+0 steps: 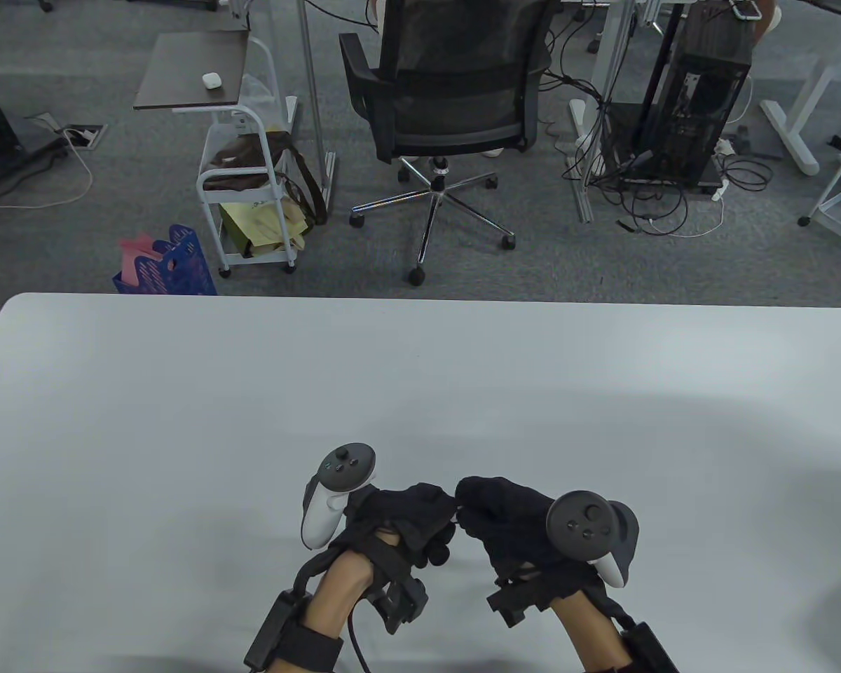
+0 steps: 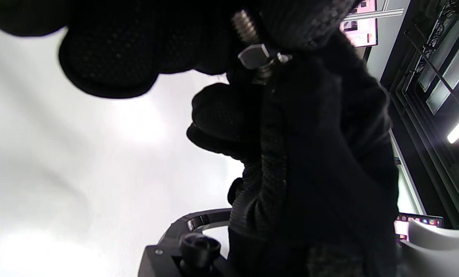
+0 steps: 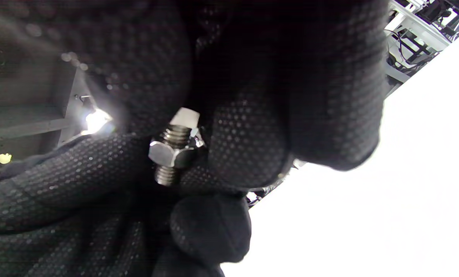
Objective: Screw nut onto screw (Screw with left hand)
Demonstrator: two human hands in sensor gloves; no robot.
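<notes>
The nut (image 3: 171, 153) sits partway on the screw (image 3: 175, 134), up off the surface (image 1: 182, 420). Both hands pinch them, L hand (image 1: 399, 519) & R hand (image 1: 511, 526) touching. If fingers slip, nut could jam crooked or drop.

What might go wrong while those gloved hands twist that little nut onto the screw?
The nut sits partway along the screw, so it may bind if tilted. Thick glove fingertips hide most of it, so a slip might go unnoticed. Both hands work above the table, so a dropped piece could roll away.
</notes>
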